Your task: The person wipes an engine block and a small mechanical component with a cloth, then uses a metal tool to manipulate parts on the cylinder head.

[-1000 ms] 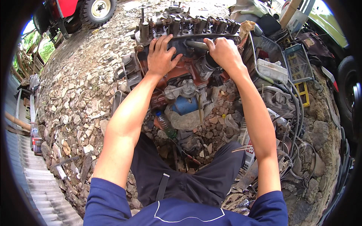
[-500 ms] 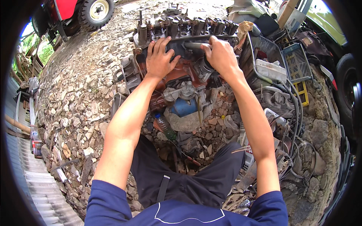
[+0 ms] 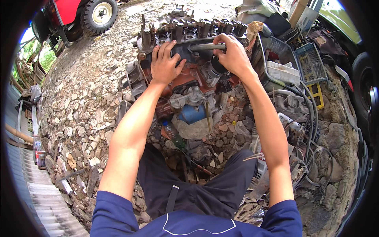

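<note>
An engine block in reddish brown (image 3: 190,80) stands on the ground in front of me, with a cylinder head (image 3: 193,36) and its row of valve springs and rockers along the top. My left hand (image 3: 165,65) lies on the near side of the head, fingers spread and fingertips at its edge. Beside it to the right, my right hand (image 3: 233,56) grips the right end of a short grey metal tube (image 3: 205,47), which lies roughly level against the engine's near side. Below my hands sit a dark-topped cylindrical part (image 3: 215,73) and a blue canister-shaped filter (image 3: 192,113).
A plastic bottle (image 3: 172,132) lies between my legs and the engine. On the right are a grey bin (image 3: 260,51), a crate (image 3: 311,63) and tangled black hoses (image 3: 312,114). Rubble covers the ground; a red vehicle's wheel (image 3: 100,15) stands at the far left.
My right hand has shifted slightly, its fingers raised, so more of the tube's right end shows. The left hand stays on the head; the whole view has drifted a little.
</note>
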{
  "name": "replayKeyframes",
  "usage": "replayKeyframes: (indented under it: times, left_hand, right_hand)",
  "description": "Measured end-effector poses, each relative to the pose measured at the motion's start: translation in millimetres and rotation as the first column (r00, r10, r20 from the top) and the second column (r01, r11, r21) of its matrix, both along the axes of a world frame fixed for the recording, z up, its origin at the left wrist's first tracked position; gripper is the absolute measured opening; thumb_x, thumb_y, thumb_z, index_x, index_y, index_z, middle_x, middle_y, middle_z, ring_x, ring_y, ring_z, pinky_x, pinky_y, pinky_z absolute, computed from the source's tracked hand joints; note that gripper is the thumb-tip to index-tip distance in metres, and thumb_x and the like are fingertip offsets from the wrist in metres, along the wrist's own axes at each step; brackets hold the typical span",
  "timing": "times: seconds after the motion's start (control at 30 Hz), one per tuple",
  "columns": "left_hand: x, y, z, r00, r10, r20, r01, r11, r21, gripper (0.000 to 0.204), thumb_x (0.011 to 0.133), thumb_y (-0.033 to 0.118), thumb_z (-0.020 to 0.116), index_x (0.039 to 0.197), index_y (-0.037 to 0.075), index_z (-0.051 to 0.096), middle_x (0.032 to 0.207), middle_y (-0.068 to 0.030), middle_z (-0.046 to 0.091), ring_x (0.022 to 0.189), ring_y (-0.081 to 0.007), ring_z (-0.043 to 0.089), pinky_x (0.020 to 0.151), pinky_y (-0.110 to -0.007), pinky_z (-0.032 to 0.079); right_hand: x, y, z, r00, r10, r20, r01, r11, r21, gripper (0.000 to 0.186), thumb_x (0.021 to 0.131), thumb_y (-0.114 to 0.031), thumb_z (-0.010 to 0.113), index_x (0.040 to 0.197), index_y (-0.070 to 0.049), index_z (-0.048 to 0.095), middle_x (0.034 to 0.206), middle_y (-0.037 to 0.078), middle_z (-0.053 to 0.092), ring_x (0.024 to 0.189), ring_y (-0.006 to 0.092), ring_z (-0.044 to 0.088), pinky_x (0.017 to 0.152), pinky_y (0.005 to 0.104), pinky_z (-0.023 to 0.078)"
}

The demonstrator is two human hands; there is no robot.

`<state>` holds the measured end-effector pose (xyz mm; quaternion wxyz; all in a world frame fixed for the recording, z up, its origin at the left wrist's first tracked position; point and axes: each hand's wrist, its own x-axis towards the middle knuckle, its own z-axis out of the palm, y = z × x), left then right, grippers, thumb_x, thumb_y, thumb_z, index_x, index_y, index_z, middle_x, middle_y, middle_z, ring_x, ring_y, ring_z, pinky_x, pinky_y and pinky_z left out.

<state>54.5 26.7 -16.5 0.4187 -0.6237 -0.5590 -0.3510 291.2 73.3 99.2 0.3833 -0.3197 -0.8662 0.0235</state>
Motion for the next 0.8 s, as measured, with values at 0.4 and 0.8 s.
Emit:
replayKeyframes:
  times: [0.4,0.8]
  left_hand:
    - [1.5,-0.6,0.3,1.000,-0.006,-0.004,0.006,1.000,-0.007,0.025,0.078,0.037,0.077,0.074,0.015,0.066,0.137,-0.0040,0.052,0.131,-0.0242,0.042,0.113,-0.045,0.025]
    - [-1.4,-0.6,-0.2,1.000,0.002,-0.005,-0.002,1.000,0.008,0.024,0.078,0.036,0.077,0.075,0.015,0.066,0.137,-0.0031,0.052,0.131,-0.0240,0.043,0.113,-0.045,0.026]
  right_hand:
    - [-8.2,-8.7,12.4,0.984,0.007,0.177,-0.018,0.998,0.061,0.034,0.089,-0.026,0.070,0.110,0.000,0.063,0.108,0.024,0.062,0.102,0.0403,0.064,0.085,0.0476,0.052]
    - [-21.8,-22.8,21.9,0.907,-0.292,0.303,0.327,0.942,-0.073,0.064,0.098,-0.051,0.052,0.080,0.008,0.069,0.082,0.028,0.069,0.085,0.0454,0.069,0.078,0.0506,0.055]
